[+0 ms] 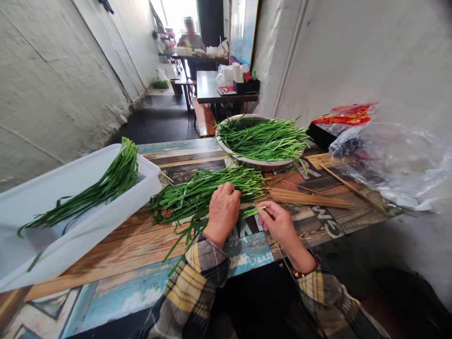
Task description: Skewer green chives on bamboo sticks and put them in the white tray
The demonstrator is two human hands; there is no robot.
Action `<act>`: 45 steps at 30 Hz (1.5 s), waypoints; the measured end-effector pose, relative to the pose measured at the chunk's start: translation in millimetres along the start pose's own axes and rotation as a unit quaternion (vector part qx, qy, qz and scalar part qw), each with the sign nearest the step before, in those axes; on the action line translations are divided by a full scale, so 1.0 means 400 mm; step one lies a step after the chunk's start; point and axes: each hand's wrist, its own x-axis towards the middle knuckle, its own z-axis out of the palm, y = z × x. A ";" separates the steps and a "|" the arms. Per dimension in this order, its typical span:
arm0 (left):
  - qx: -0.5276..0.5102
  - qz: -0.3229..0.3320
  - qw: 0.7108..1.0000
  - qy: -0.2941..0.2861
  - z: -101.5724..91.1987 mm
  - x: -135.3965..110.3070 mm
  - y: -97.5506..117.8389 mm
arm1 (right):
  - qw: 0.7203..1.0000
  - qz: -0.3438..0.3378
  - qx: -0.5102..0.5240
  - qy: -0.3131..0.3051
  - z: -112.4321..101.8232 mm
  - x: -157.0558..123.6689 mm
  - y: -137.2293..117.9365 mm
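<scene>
Dark green garlic chives [197, 193] lie in a loose pile across the table, pale cut ends to the right. My left hand [224, 209] rests on the near side of that pile, its fingers curled over some stalks; the fingertips are mostly hidden. A few pale chive ends [251, 213] stick out to its right and meet the fingertips of my right hand [278, 220]. That hand is closed in a pinch, with a thin bamboo skewer [285, 261] running down from beneath it. The skewer's tip cannot be made out.
A metal bowl [226, 147] of chives stands behind the pile. At left, a white plastic tub [79, 165] holds a chive bundle [116, 176]. Bamboo skewers [310, 198] lie to the right, near clear plastic bags [391, 160]. Another person [190, 40] sits far back.
</scene>
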 end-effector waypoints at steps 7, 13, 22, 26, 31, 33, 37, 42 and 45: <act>-0.002 0.026 0.999 0.034 -0.006 -0.003 0.009 | 1.000 -0.006 -0.013 -0.001 0.003 0.001 0.000; -0.029 0.032 0.998 0.043 -0.004 -0.003 0.010 | 1.000 -0.013 -0.025 -0.003 0.004 0.003 -0.001; -0.172 0.041 0.984 0.027 0.002 -0.002 0.003 | 0.998 -0.035 -0.051 -0.015 0.015 0.004 -0.012; -0.215 0.036 0.976 0.026 0.011 0.001 -0.003 | 0.998 -0.020 -0.050 -0.025 0.014 0.012 -0.029; -0.234 0.035 0.971 0.034 0.007 0.004 -0.001 | 0.996 -0.036 -0.070 -0.043 0.000 0.013 -0.047; -0.232 0.039 0.971 0.037 0.003 0.004 0.000 | 0.994 -0.050 -0.090 -0.038 -0.003 0.009 -0.042; -0.230 0.040 0.972 0.032 0.005 -0.001 0.001 | 0.991 -0.068 -0.114 0.001 -0.004 -0.002 -0.019; -0.241 0.035 0.970 0.014 0.018 -0.003 0.004 | 0.993 -0.066 -0.089 0.051 -0.006 -0.010 -0.015; -0.253 0.028 0.967 0.003 0.018 0.001 0.008 | 0.995 -0.059 -0.071 0.043 -0.009 -0.004 -0.020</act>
